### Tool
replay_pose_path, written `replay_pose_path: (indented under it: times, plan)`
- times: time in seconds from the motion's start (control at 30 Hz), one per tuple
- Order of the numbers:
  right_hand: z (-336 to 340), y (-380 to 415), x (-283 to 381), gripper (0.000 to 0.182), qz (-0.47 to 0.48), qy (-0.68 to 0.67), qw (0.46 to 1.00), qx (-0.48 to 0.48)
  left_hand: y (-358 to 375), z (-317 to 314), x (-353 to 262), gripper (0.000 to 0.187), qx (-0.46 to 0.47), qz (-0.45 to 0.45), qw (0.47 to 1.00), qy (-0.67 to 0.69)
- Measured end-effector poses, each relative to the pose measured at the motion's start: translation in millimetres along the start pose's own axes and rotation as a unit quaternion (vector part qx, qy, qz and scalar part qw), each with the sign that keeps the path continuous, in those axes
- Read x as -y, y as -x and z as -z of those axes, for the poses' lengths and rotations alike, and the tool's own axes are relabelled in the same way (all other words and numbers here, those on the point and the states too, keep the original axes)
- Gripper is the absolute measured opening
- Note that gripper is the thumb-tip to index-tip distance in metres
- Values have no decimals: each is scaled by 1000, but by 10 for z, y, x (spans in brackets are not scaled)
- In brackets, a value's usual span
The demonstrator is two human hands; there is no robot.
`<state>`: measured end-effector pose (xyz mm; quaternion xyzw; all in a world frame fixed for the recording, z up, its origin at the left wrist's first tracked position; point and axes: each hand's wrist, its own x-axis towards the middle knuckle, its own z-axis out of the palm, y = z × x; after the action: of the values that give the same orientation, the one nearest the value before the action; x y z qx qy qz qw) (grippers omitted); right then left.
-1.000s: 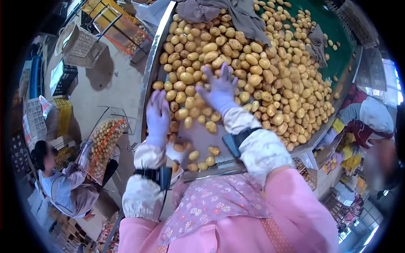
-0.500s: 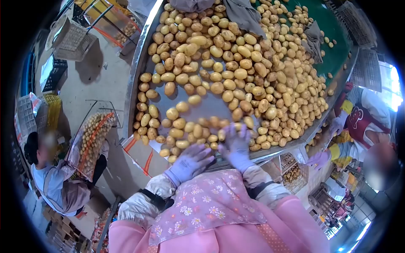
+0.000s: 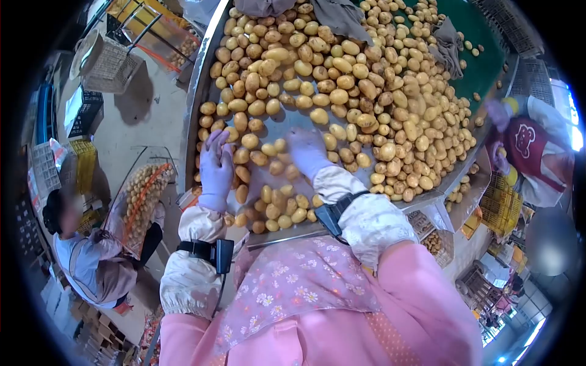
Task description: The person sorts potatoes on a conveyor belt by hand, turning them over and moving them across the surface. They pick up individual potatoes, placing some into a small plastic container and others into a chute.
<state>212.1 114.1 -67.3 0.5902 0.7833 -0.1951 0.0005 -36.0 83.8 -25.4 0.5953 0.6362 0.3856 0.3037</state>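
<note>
My left hand (image 3: pixel 216 169), in a lilac glove, reaches over the left part of the metal sorting table (image 3: pixel 287 123). Its fingers point away from me, and its fingertips touch or hover by a few potatoes. My right hand (image 3: pixel 307 150), gloved alike, is farther right over the bare metal, palm down, with its fingertips blurred and partly hidden. Loose potatoes (image 3: pixel 278 204) lie between my wrists and along the near edge. A large heap of potatoes (image 3: pixel 409 110) covers the table's right side.
At the right edge stands a person in a red apron (image 3: pixel 526 140). Another person (image 3: pixel 91 262) at the left is beside a mesh sack of potatoes (image 3: pixel 143 198). Grey cloths (image 3: pixel 342 19) lie on the heap. Yellow crates (image 3: pixel 502 204) stand at the lower right.
Both hands have moved from the near edge farther over the table, the left one leftward. Potatoes near the front have shifted. The person at the right has drawn their hands back.
</note>
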Motion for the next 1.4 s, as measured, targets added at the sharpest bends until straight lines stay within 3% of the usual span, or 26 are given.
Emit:
replay_pose_path:
  times: [0.03,0.1,0.17,0.2,0.23,0.27,0.3,0.33,0.37,0.4,0.47,0.53,0.6,0.63,0.67,0.73,0.8,0.87,0.97,1.07,1.13,1.17,1.2,1.27,1.33,1.4]
  plan:
    - [-4,169,-46,21,-54,-86,994,42,13,42,-8,31,18,-38,998,-56]
    - [98,717,-210,23,-56,-341,934,-96,132,118,4,30,40,-49,994,-95]
    - [69,1448,-377,28,-124,-461,864,-159,341,167,59,31,66,-40,990,-118]
    - [450,1817,-386,27,-237,-424,873,-40,467,166,66,31,72,-42,990,-117]
    - [375,2227,-498,27,-174,-365,902,-152,589,158,60,32,73,-46,989,-118]
    - [169,2692,-750,30,-175,-250,938,-164,693,147,32,33,73,-50,989,-117]
    - [84,3200,-887,33,-298,-291,902,-113,776,126,-79,38,99,-64,985,-124]
    - [414,3423,-825,33,-327,-348,868,-137,840,80,-211,38,105,-67,985,-122]
    - [203,3871,-1129,34,-304,-184,933,-61,902,20,-357,40,161,-128,965,-163]
    - [178,4074,-1239,34,-310,-185,931,-64,953,-66,-474,42,214,-188,936,-204]
    - [137,4270,-1343,38,-334,131,933,-34,1030,-353,-590,43,278,-200,911,-227]
    - [385,3713,-1295,45,-271,63,940,-197,1087,-586,-588,44,344,-208,879,-255]
    - [325,3059,-1153,44,-282,-118,916,-261,1018,-848,-509,45,385,-122,843,-355]
    - [207,2735,-1051,42,-252,-138,919,-270,958,-897,-433,40,373,-144,854,-332]
    - [45,2463,-899,40,-222,-157,922,-278,919,-866,-433,40,371,-147,854,-333]
    - [-251,2072,-538,35,-200,-447,851,-187,797,-808,-472,34,367,-138,874,-288]
    - [-105,1904,-67,29,-124,-475,863,-122,821,-758,-442,29,361,-110,881,-286]
    - [-12,1757,239,25,-10,-206,976,-70,923,-754,-297,31,364,-88,888,-267]
    - [-252,1500,358,22,19,-24,999,32,1019,-771,-176,33,349,-69,898,-259]
    - [-134,1169,395,23,58,35,991,119,1012,-695,-93,38,326,-25,924,-199]
    - [-114,1203,298,24,40,-10,993,108,961,-596,-43,39,319,-18,930,-184]
    - [-220,1280,166,25,-28,-177,984,20,974,-506,-71,46,320,-42,928,-185]
    - [-267,1383,4,26,-93,-334,935,-69,988,-424,-105,46,320,-41,928,-185]
    - [152,1967,-338,26,-213,-470,834,-196,1076,-238,-74,53,298,-214,889,-275]
    - [-84,2589,-945,24,-300,-362,831,-296,1197,-121,72,59,318,-193,891,-259]
    - [149,3005,-1133,23,-418,-429,765,-235,1343,-88,116,60,268,-151,909,-281]
